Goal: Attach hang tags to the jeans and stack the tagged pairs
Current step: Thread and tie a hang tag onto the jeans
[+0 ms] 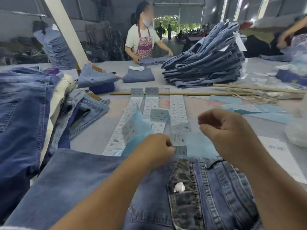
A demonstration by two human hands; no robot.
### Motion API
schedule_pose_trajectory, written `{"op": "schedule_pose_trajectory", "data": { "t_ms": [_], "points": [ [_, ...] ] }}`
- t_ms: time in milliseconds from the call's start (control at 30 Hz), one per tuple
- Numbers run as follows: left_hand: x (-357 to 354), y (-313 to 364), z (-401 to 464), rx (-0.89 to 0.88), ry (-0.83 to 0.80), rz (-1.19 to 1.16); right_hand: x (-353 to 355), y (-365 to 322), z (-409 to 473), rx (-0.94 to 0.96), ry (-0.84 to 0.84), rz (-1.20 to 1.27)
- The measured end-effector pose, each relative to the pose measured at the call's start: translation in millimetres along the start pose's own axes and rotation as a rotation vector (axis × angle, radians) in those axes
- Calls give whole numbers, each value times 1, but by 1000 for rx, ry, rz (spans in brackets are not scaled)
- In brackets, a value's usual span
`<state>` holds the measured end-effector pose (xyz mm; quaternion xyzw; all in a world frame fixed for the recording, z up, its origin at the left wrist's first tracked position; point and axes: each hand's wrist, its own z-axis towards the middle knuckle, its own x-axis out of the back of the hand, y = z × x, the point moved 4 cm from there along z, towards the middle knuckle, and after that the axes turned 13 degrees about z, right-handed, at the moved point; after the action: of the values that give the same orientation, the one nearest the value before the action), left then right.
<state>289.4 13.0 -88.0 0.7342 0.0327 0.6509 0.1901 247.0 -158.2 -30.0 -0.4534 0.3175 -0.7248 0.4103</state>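
The jeans (207, 188) lie at the tabletop's near edge. Left hand (156, 146) pinches a hang tag (178, 140) at the waistband; right hand (221, 128) hovers curled, apparently pinching something fine. A loose pinch could drop the tag.

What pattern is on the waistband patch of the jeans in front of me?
A leopard-style spotted print, grey-brown with dark blotches, on the waistband patch; seen in the head view.

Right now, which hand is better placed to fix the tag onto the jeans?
Probably the left hand: it already pinches the tag at the waistband of the jeans. The right hand hovers above, fingers curled, away from it.
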Motion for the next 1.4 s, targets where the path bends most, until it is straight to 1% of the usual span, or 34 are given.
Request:
{"op": "schedule_pose_trajectory", "data": {
  "t_ms": [67,133,233,333,367,400,467,600,667,733,833,900,1000,1067,1167,1233,1300,1400],
  "points": [
    [-4,-8,25,83,-69,106,-19,23,20,-76,-96,-87],
    [-7,-11,46,136,-74,161,-38,50,33,-163,-173,-165],
    [-15,-9,69,171,1,153,-56,83,38,-294,-243,-202],
    [-38,-9,82,123,96,112,-67,106,35,-396,-368,-244],
    [-48,-11,85,101,121,123,-68,111,34,-417,-378,-247],
    [-58,-13,87,86,125,144,-68,116,33,-433,-369,-242],
    [-75,-19,91,86,77,182,-70,124,32,-449,-344,-232],
    [-84,-25,98,84,26,236,-77,138,30,-505,-379,-226],
    [-84,-26,99,85,3,192,-77,142,30,-537,-381,-212],
    [-83,-28,99,89,17,149,-78,143,30,-554,-388,-217],
    [-75,-27,96,72,130,91,-80,145,31,-563,-385,-240],
    [-71,-26,94,66,180,-5,-80,146,33,-570,-350,-220],
    [-69,-25,90,32,185,-198,-77,146,35,-577,-271,-154],
    [-68,-21,87,-11,182,-287,-76,146,36,-578,-225,-88],
    [-70,-16,85,-81,152,-406,-76,144,38,-566,-169,76],
    [-71,-14,85,-117,126,-467,-77,144,38,-573,-163,179],
    [-71,-13,85,-130,136,-490,-77,144,37,-580,-162,222],
    [-66,-13,84,-148,211,-443,-76,144,37,-597,-163,240]
  ]
}}
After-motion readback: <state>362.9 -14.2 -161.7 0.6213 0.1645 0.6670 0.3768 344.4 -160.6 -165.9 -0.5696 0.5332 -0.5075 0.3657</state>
